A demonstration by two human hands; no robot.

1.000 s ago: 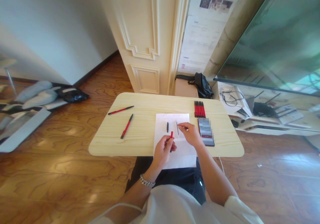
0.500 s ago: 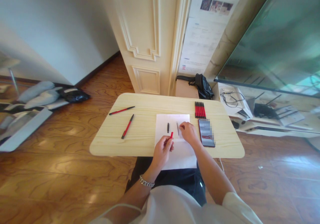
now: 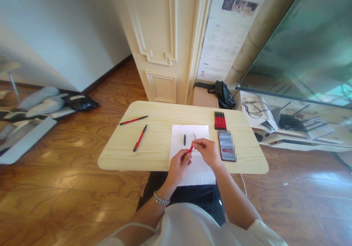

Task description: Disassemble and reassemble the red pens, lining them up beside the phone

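My left hand (image 3: 178,165) is closed around a red pen barrel (image 3: 190,149), which sticks up from the fingers over a white sheet of paper (image 3: 180,130). At the barrel's upper end, the thumb and forefinger of my right hand (image 3: 207,151) are pinched together against it. Whether they also hold some small part is hidden. A short black pen piece (image 3: 184,140) lies on the paper just beyond my left hand. Partly covered by my right fingers, a thin dark refill (image 3: 194,136) lies on the sheet.
Two red-and-black pens (image 3: 140,138) lie apart on the left of the wooden table (image 3: 156,117). A row of several such pens (image 3: 220,120) is at the back right, with a phone (image 3: 227,146) in front of it. The paper hangs over the table's near edge.
My right hand has moved left from beside the refill to the top of the red barrel. The barrel now leans further right in my left hand.
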